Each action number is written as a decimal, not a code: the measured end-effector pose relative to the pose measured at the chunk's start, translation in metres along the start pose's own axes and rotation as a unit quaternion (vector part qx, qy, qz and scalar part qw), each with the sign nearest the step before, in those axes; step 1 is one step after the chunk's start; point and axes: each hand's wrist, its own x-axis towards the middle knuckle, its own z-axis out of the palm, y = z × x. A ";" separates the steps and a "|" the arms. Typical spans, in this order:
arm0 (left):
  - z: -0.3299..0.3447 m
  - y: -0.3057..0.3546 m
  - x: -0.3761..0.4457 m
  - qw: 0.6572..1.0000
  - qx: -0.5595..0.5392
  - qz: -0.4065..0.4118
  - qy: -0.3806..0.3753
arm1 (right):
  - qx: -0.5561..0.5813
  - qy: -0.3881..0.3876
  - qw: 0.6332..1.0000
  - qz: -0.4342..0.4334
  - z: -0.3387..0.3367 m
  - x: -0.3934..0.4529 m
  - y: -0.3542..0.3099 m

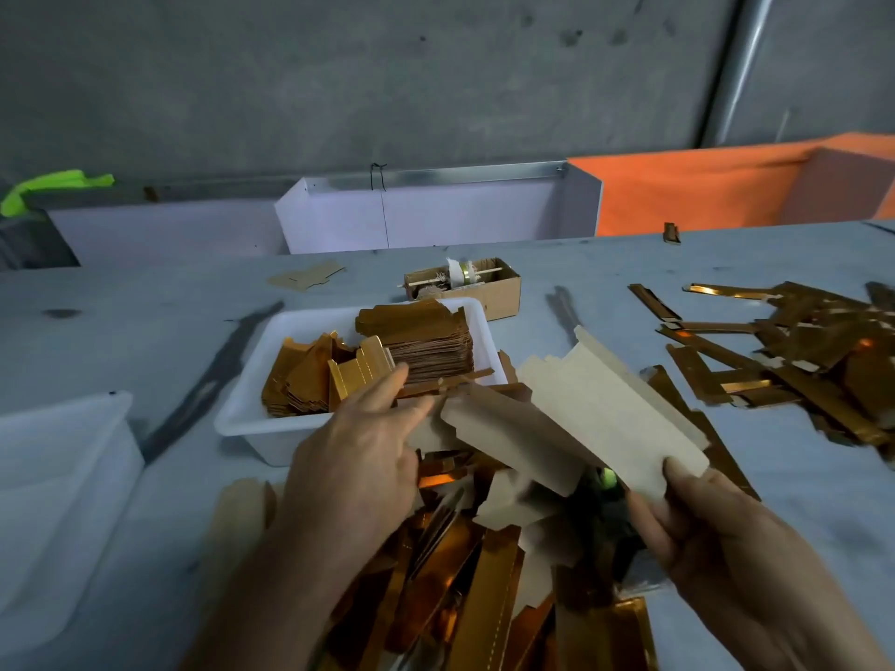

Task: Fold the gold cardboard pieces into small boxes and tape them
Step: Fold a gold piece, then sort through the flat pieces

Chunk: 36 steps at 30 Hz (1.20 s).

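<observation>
Both hands — left hand (358,457), right hand (717,535) — grip one cardboard piece (581,418) above the grey table (145,302).

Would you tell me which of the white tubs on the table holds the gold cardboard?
The middle tub, just beyond the left hand; it holds stacked gold pieces. The tub at the left edge shows none.

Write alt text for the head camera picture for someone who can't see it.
Two hands hold a flat cardboard piece, plain side up, above a heap of gold pieces on a grey table. Behind it, a white tray holds more gold cardboard.
</observation>
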 end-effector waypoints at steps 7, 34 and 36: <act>0.009 0.030 0.006 0.982 -0.187 0.003 -0.001 | -0.070 -0.058 0.996 0.002 0.005 -0.013 -0.003; 0.016 0.069 -0.035 0.828 -0.528 -0.146 -0.122 | -0.060 0.046 0.997 -0.008 0.027 -0.051 0.039; 0.023 0.071 -0.036 0.818 -0.538 -0.186 -0.084 | -0.073 0.018 0.997 -0.020 0.026 -0.055 0.050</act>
